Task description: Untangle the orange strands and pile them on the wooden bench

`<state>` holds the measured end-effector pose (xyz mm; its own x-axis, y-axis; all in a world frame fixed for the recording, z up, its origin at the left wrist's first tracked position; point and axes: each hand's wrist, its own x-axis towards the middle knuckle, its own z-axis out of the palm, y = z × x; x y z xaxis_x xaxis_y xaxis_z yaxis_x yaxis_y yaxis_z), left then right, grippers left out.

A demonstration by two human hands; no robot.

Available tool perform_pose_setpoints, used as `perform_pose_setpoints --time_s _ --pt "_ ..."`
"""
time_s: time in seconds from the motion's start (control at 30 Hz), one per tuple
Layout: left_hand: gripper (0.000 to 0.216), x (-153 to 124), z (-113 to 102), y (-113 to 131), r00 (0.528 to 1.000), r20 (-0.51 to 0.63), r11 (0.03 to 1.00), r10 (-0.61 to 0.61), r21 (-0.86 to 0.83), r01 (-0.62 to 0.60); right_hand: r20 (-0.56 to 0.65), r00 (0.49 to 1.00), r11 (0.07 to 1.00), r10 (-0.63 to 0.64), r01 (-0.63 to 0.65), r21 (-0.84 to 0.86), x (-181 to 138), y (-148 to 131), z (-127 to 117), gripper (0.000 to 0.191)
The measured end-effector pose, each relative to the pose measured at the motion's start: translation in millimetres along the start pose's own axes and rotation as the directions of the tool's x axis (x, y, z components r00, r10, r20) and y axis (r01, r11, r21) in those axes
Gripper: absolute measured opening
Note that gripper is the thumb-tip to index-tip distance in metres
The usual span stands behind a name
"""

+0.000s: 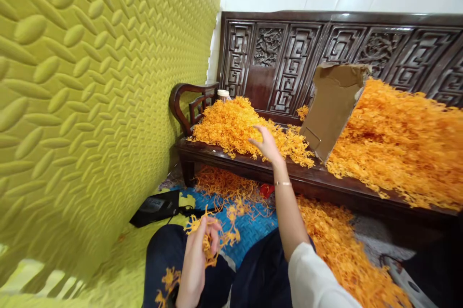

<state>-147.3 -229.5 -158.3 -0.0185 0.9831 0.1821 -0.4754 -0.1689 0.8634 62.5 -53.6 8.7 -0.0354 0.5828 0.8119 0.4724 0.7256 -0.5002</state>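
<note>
Low over my lap, my left hand (202,245) is closed around a bunch of small orange plastic pieces (210,250). They look branched, flower-like and strung in clusters; some dangle below the wrist. My right hand (266,144) reaches forward with thumb and fingers apart, nothing seen in it. It is in front of a heap of the same orange pieces (231,122) on a dark carved wooden bench (231,154). Whether its fingertips touch the heap I cannot tell. A bracelet circles my right wrist.
A cardboard sheet (327,110) leans upright between the heap and a larger orange pile (408,139). More orange pieces (333,235) cover the floor. Yellow foam matting (108,81) stands at left. A black pouch (155,207) lies near my knee; a white-lidded jar (223,94) is behind the heap.
</note>
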Motion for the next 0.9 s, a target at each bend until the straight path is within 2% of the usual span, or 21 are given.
perform_pose_setpoints --time_s 0.1,0.17,0.23,0.33,0.4,0.43,0.53,0.67,0.8,0.9 --pt "0.058 6 -2 -2 1.0 0.0 0.991 -0.009 0.135 0.009 0.216 0.974 0.993 0.063 -0.083 0.086 -62 1 19 0.036" --pt "0.061 10 -3 -5 0.999 0.002 0.98 -0.048 0.192 0.047 0.314 0.947 0.978 0.067 -0.125 0.166 -105 -12 28 0.027" --pt "0.065 14 -2 -7 0.997 0.014 0.963 -0.077 0.259 0.07 0.392 0.919 0.946 0.048 -0.168 0.277 -138 -31 33 0.029" --pt "0.067 16 0 -8 0.994 0.092 0.916 -0.055 0.401 0.014 0.464 0.886 0.869 0.012 -0.239 0.433 -167 -59 36 0.044" --pt "0.067 16 0 -9 0.984 0.17 0.877 -0.044 0.478 -0.044 0.471 0.881 0.873 0.055 -0.271 0.405 -175 -72 36 0.05" --pt "0.067 16 0 -9 0.977 0.205 0.857 -0.05 0.511 -0.064 0.469 0.879 0.89 0.088 -0.281 0.36 -177 -77 35 0.046" --pt "0.065 15 -1 -12 0.971 0.233 0.818 -0.056 0.568 -0.09 0.45 0.882 0.94 0.136 -0.258 0.222 -181 -84 31 0.018" --pt "0.055 12 -2 -12 0.979 0.197 0.835 -0.06 0.548 -0.059 0.371 0.92 0.951 0.122 -0.216 0.222 -189 -86 25 0.016" --pt "0.049 5 2 -9 0.97 0.241 0.849 -0.041 0.521 -0.093 0.158 0.972 0.925 0.172 -0.214 0.312 -202 -81 30 0.015" --pt "0.046 1 10 -9 0.958 0.282 0.855 -0.058 0.51 -0.098 -0.056 0.966 0.907 0.252 -0.215 0.363 -213 -77 37 0.016"
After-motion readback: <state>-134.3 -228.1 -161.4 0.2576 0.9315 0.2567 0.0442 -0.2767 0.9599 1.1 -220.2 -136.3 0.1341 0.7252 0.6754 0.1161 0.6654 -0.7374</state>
